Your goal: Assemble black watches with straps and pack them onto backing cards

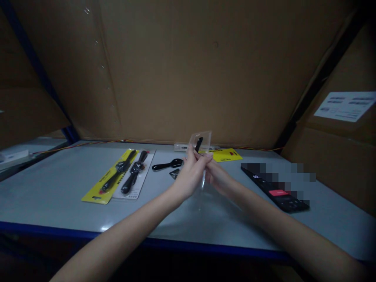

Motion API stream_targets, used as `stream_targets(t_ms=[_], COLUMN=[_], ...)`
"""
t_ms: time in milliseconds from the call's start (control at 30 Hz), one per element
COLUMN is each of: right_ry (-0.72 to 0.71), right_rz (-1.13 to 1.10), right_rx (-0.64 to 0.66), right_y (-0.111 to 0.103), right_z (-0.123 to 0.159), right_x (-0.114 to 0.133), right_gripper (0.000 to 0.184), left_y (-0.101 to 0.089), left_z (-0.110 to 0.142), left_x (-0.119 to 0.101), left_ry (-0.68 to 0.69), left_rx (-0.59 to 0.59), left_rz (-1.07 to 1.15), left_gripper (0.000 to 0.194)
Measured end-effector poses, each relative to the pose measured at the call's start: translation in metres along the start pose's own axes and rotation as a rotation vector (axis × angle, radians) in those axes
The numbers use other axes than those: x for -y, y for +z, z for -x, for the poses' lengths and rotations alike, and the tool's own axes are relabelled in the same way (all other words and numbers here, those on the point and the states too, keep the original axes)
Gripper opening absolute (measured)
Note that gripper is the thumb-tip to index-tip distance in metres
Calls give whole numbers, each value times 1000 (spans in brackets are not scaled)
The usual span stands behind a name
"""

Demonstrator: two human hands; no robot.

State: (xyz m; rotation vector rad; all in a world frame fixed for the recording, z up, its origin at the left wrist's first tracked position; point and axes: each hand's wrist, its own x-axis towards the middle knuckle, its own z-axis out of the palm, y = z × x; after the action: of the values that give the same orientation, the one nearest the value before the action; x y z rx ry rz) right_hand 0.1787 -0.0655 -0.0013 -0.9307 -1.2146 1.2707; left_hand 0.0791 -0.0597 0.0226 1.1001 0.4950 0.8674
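Note:
My left hand and my right hand meet over the middle of the table, fingers closed on a clear plastic blister shell. A black handle shows through the shell; I cannot tell whether it lies inside or behind. Left of my left hand is a loose black-handled tool, partly hidden, with a small dark piece below it. Farther left lie two packaged spokeshaves, one on a yellow card and one on a white card. Behind my right hand is another yellow card.
A black box-like item with a red patch, partly pixelated, lies at the right. Cardboard walls in the back and sides. Thin red and yellow wires run along the rear edge. The grey table has a blue front edge.

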Motion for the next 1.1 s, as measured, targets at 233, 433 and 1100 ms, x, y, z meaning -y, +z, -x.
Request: stream_targets(t_ms=[233, 433, 1100], right_ry=[125, 231, -281], right_rz=[-289, -307, 1098], right_rx=[59, 105, -257], right_y=[-6, -8, -92], right_z=[-1, -1, -31], right_x=[-2, 13, 16], right_gripper=[19, 18, 37], left_y=[3, -46, -80], left_z=[20, -2, -13], left_x=[-49, -64, -9], left_ry=[262, 238, -286], left_rx=[-90, -316, -221], left_rz=[-716, -778, 182], left_gripper=[60, 48, 15])
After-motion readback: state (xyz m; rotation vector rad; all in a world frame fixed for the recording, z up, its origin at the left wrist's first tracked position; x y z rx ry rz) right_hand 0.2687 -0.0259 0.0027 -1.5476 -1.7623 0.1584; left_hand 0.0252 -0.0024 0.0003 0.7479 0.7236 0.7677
